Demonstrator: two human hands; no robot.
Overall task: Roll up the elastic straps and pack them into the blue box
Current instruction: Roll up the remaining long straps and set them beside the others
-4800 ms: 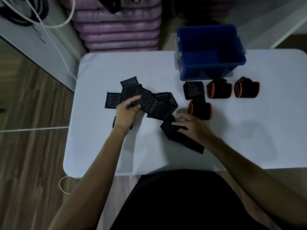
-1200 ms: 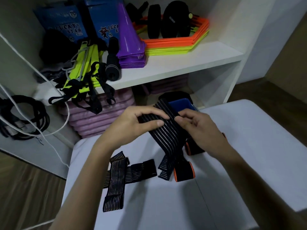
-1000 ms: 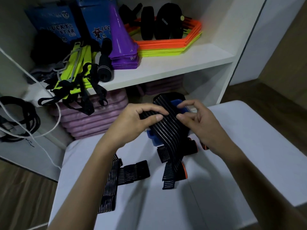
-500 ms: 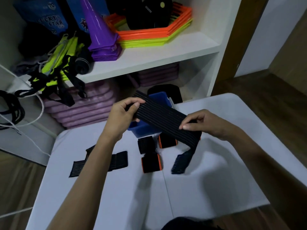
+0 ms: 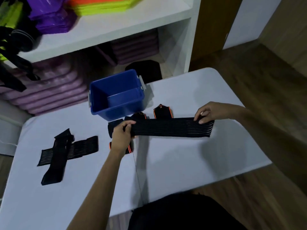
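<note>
Strap (image 5: pixel 169 128) now flat between hands

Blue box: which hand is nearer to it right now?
Left. The left hand grips the stretched strap's end just in front of the blue box; the right hand holds the other end, well off to the box's right.

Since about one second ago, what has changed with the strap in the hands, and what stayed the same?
The strap, then hanging bunched between both hands, is now pulled out flat and level: left hand grips one end, right hand pinches the other. Unchanged: blue box holds nothing, the crossed straps lie flat.
</note>
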